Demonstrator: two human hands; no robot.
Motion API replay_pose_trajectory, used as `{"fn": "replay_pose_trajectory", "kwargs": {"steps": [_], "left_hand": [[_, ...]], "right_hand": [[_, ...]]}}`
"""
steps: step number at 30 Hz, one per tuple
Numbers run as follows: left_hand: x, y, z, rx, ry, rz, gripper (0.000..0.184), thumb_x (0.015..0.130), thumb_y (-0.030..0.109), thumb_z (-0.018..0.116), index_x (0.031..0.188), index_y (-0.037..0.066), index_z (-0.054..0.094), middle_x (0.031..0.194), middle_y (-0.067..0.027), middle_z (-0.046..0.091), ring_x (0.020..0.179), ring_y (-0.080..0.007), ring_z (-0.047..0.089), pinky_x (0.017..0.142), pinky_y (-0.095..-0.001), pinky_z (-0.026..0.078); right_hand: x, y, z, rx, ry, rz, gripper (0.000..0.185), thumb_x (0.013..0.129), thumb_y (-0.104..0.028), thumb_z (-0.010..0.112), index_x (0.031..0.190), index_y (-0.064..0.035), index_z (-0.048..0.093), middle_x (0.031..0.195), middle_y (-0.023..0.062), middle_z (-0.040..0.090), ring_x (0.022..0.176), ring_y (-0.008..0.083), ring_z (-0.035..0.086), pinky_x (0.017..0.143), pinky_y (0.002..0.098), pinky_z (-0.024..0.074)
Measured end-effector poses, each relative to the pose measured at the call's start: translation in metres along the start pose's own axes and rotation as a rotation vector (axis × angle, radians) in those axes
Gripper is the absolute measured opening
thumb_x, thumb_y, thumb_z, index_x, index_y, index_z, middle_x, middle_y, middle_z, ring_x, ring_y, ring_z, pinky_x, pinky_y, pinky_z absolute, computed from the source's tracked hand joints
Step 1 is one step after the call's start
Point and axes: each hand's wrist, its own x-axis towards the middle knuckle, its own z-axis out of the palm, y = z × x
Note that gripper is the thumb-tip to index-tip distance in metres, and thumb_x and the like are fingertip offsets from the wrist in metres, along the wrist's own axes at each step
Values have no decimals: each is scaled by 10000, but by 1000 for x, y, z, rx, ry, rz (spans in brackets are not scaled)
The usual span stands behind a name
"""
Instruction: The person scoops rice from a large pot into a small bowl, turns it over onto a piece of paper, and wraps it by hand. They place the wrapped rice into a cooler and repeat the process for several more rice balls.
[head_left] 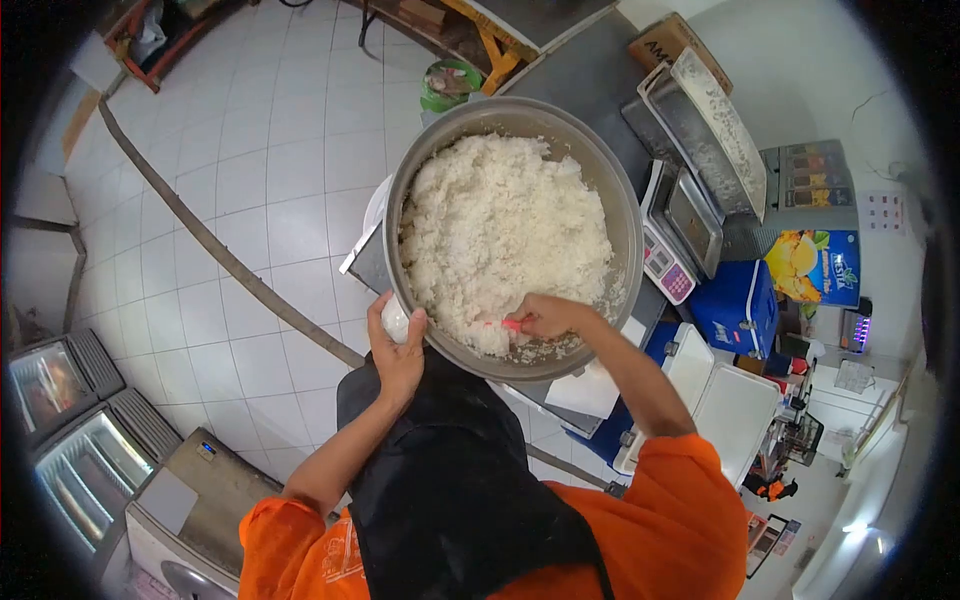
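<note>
A large round metal pot (pixel 628 215) full of white rice (pixel 505 235) stands at the edge of a grey counter. My right hand (pixel 545 317) is closed around the red handle of a utensil (pixel 513 325), whose far end is in the rice near the pot's front rim. At the pot's lower left side, my left hand (pixel 398 350) is wrapped around a small white object (pixel 396 318), perhaps a bowl or a bag; it is held close against the pot's outside.
Right of the pot are a scale (pixel 668 262) with a metal tray, a large rice-specked metal container (pixel 705 130), a blue cooler (pixel 730 305) and an open cooler with a white lid (pixel 735 415). A green bag (pixel 450 85) lies behind the pot. Display fridges (pixel 95 465) stand lower left.
</note>
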Motion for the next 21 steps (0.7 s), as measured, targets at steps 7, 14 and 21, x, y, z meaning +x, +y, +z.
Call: {"fn": "replay_pose_trajectory", "kwargs": {"steps": [7,14,21], "left_hand": [[-1,47,-22,-216,89,151,454,1015,308,499,1357,16,436,1293,-126,505,1192,-210,503,1021,-336,402],[11,79,73,-747,-336,-570,425,1034,383,388,1358,111,432,1280,-97,521,1187,-245,526,1010,-474,426],[69,52,131,-735,-448,-725,406,1026,433,368,1175,97,540,1092,-93,596,979,-259,599,890,-523,489]], "right_hand": [[-14,-13,-39,317,-63,-163,231,965,-213,641,923,3,709,644,-82,501,599,34,436,515,243,343],[-78,-79,-60,-91,553,-74,236,955,-168,590,1076,-10,717,627,8,586,562,120,495,523,324,412],[-41,-130,47,-542,1121,246,505,898,-134,498,1376,27,500,687,238,661,662,389,685,626,522,534]]}}
